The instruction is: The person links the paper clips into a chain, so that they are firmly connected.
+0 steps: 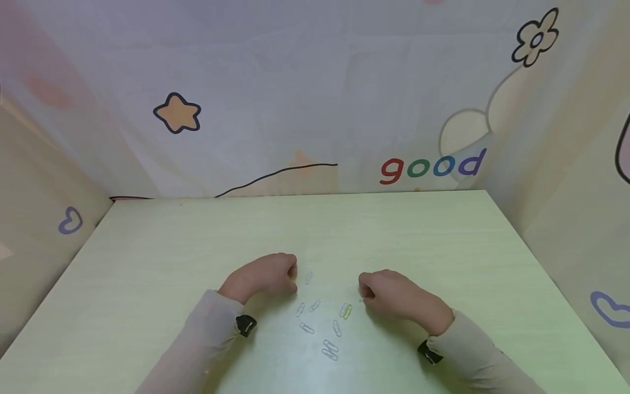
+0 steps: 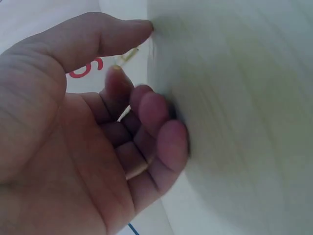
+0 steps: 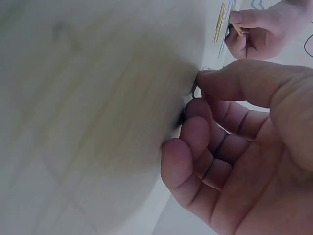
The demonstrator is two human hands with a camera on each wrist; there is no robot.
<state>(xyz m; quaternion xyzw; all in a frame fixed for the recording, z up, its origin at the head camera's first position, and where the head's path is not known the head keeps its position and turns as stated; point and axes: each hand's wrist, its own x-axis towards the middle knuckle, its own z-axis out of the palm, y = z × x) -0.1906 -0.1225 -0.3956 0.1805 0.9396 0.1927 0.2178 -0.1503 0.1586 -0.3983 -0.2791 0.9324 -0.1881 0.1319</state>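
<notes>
My left hand, low over the table left of the scattered paper clips, has its fingers curled. It holds a yellow paper clip that juts out by the index fingertip in the left wrist view. To the right, my right hand pinches a silver paper clip between thumb and index finger, close to the tabletop. Between the hands lie several silver paper clips and one yellow-green paper clip, which sits right beside a silver one. Another silver clip lies just right of the left fingertips.
The pale green table reaches back to a printed cloth showing a star, a flower and the word "good". Cloth panels also stand along the left and right sides. Both wrists wear black straps over light sleeves.
</notes>
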